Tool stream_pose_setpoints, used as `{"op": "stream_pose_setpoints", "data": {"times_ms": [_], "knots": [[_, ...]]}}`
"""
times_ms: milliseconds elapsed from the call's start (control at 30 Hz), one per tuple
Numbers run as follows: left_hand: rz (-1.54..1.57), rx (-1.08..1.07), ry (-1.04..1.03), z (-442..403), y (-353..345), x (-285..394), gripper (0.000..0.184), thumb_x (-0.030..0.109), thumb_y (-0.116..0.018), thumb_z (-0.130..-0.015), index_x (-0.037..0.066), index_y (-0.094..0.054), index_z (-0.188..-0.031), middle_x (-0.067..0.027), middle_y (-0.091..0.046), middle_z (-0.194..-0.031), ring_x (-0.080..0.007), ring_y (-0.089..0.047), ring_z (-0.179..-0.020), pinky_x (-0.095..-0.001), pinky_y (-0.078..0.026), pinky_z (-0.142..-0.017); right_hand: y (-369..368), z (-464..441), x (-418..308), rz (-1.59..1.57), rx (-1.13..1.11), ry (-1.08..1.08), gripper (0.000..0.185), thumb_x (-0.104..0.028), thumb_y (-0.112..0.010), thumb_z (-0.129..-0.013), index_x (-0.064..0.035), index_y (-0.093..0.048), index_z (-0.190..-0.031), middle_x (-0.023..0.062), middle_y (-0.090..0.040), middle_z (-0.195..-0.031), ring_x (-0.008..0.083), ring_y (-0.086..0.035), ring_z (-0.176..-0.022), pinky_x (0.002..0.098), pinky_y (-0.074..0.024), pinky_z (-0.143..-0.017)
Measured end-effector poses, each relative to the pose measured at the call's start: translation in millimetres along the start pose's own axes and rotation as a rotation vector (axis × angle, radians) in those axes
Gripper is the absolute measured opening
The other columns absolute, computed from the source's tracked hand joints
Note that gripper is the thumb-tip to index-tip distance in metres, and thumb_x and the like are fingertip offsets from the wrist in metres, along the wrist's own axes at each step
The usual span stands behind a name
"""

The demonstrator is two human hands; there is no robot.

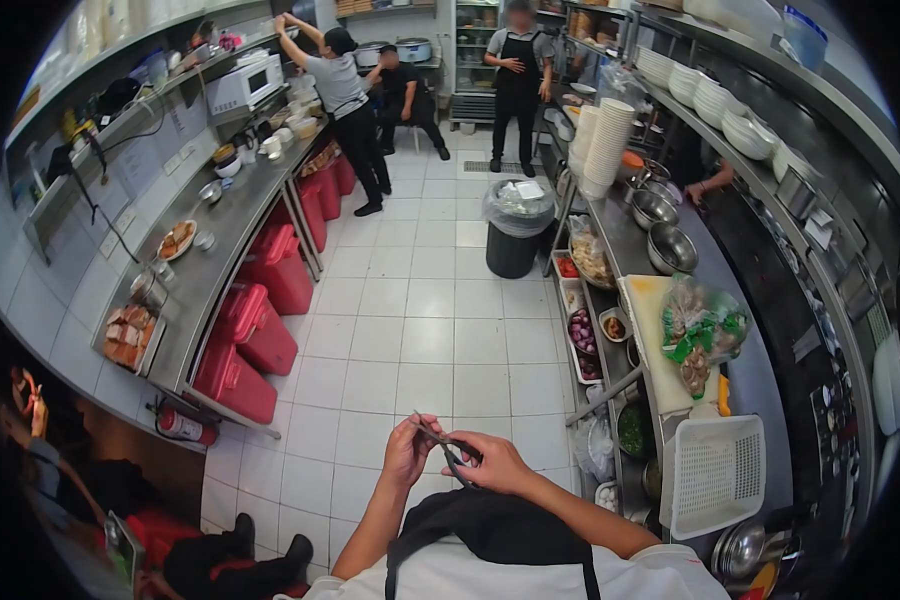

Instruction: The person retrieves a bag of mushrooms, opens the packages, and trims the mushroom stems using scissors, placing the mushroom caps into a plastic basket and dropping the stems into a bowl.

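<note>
In front of my black apron (485,530), both hands meet at chest height over the tiled floor. My right hand (490,462) is closed around the dark looped handles of what look like scissors (454,458). Their narrow grey blades point up and to the left. At the blade end, the fingers of my left hand (406,450) are curled in and pressed against the metal. Whether a small thing is also pinched there is too small to tell.
On the right counter lie a cutting board (650,300), a plastic bag of food (700,325) and a white basket (715,475). A lined trash bin (515,250) stands ahead. Red bins (260,325) line the left counter. Several people are around the kitchen.
</note>
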State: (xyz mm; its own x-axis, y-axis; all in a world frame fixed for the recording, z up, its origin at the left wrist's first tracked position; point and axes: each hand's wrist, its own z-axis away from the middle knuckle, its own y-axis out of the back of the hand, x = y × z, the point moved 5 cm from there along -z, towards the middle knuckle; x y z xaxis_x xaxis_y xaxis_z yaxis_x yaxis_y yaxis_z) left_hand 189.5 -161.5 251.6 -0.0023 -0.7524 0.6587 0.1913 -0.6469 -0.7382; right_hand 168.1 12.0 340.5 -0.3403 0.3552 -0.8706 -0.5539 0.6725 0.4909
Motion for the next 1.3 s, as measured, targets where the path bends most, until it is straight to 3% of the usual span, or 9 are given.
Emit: {"op": "stream_pose_setpoints", "data": {"times_ms": [133, 167, 300, 400, 500, 600, 733, 1000, 1300], "knots": [[-0.028, -0.047, 0.033, -12, -1, -9, 0.039, 0.038, -0.053, -0.106, 0.002, -0.065, -0.099, -0.0094, -0.069, -0.088, -0.0227, -0.068, -0.085, -0.0344, -0.055, -0.081, 3, 5, 15, -0.121, -0.048, -0.109, 0.054, -0.024, -0.084, -0.08, -0.0083, -0.065, -0.129, 0.0012, -0.059, -0.075, 0.0095, -0.055, -0.067, 0.0265, -0.0478, -0.063], [-0.04, -0.044, 0.052, -16, -6, -11, 0.04, 0.039, -0.052, -0.106, 0.002, -0.065, -0.099, -0.0093, -0.069, -0.087, -0.0227, -0.068, -0.084, -0.0339, -0.055, -0.08, 3, 7, 28, -0.215, -0.017, -0.119, 0.055, -0.037, -0.085, -0.081, -0.0103, -0.068, -0.126, -0.0007, -0.057, -0.068, 0.0095, -0.053, -0.061, 0.0271, -0.0429, -0.058], [-0.073, -0.068, 0.088, -33, -35, -24, 0.042, 0.04, -0.05, -0.107, 0.003, -0.065, -0.098, -0.0096, -0.069, -0.086, -0.0218, -0.067, -0.083, -0.0325, -0.054, -0.077, 17, 10, 61, -0.329, 0.036, -0.134, 0.053, -0.036, -0.084, -0.082, -0.0097, -0.067, -0.126, -0.0019, -0.057, -0.067, 0.0073, -0.052, -0.061, 0.0263, -0.0411, -0.057], [-0.084, -0.104, 0.124, -53, -43, -44, 0.039, 0.038, -0.05, -0.107, 0.003, -0.066, -0.099, -0.0105, -0.069, -0.089, -0.0214, -0.067, -0.084, -0.032, -0.054, -0.077, 43, 14, 67, -0.328, -0.025, -0.182, 0.047, -0.019, -0.082, -0.087, -0.0039, -0.063, -0.128, -0.005, -0.059, -0.081, 0.0031, -0.049, -0.07, 0.0219, -0.041, -0.061], [-0.098, -0.14, 0.191, -72, -60, -66, 0.037, 0.038, -0.051, -0.106, 0.004, -0.066, -0.104, -0.0102, -0.07, -0.095, -0.021, -0.067, -0.084, -0.032, -0.054, -0.076, 51, 19, 101, -0.599, 0.035, -0.121, 0.046, -0.022, -0.078, -0.092, -0.0036, -0.06, -0.131, -0.0032, -0.06, -0.084, 0.0034, -0.053, -0.07, 0.0211, -0.0433, -0.061], [-0.059, -0.165, 0.254, -85, -101, -80, 0.034, 0.037, -0.054, -0.105, 0.005, -0.065, -0.11, -0.0088, -0.07, -0.099, -0.0208, -0.068, -0.084, -0.0328, -0.055, -0.076, 80, 30, 118, -0.998, 0.001, -0.339, 0.045, -0.028, -0.072, -0.097, -0.0036, -0.059, -0.132, -0.0032, -0.061, -0.081, 0.004, -0.056, -0.064, 0.0196, -0.045, -0.056], [0.008, -0.261, 0.312, -114, -132, -114, 0.026, 0.032, -0.058, -0.103, 0.008, -0.064, -0.113, -0.0069, -0.07, -0.103, -0.0204, -0.069, -0.088, -0.0369, -0.058, -0.081, 129, 41, 120, -1.175, -0.003, -0.291, 0.031, -0.033, -0.061, -0.103, -0.0071, -0.061, -0.119, -0.0018, -0.061, -0.082, 0.0049, -0.058, -0.066, 0.02, -0.047, -0.056], [0.027, -0.447, 0.461, -164, -218, -197, 0.026, 0.031, -0.06, -0.103, 0.005, -0.065, -0.107, -0.008, -0.071, -0.096, -0.0204, -0.071, -0.087, -0.0378, -0.059, -0.086, 215, 82, 169, -1.141, 0.161, -0.241, 0.037, -0.032, -0.056, -0.105, -0.0032, -0.057, -0.128, 0.0024, -0.062, -0.087, 0.0094, -0.058, -0.07, 0.0234, -0.0484, -0.059], [-0.16, -0.483, 0.761, -179, -252, -304, 0.033, 0.035, -0.056, -0.105, 0.004, -0.065, -0.109, -0.0086, -0.072, -0.104, -0.0185, -0.07, -0.095, -0.0326, -0.057, -0.089, 277, 168, 215, -0.93, 0.744, -0.259, 0.042, -0.022, -0.063, -0.099, -0.0007, -0.056, -0.134, 0.0051, -0.063, -0.085, 0.0115, -0.061, -0.068, 0.0245, -0.0502, -0.058]]}}
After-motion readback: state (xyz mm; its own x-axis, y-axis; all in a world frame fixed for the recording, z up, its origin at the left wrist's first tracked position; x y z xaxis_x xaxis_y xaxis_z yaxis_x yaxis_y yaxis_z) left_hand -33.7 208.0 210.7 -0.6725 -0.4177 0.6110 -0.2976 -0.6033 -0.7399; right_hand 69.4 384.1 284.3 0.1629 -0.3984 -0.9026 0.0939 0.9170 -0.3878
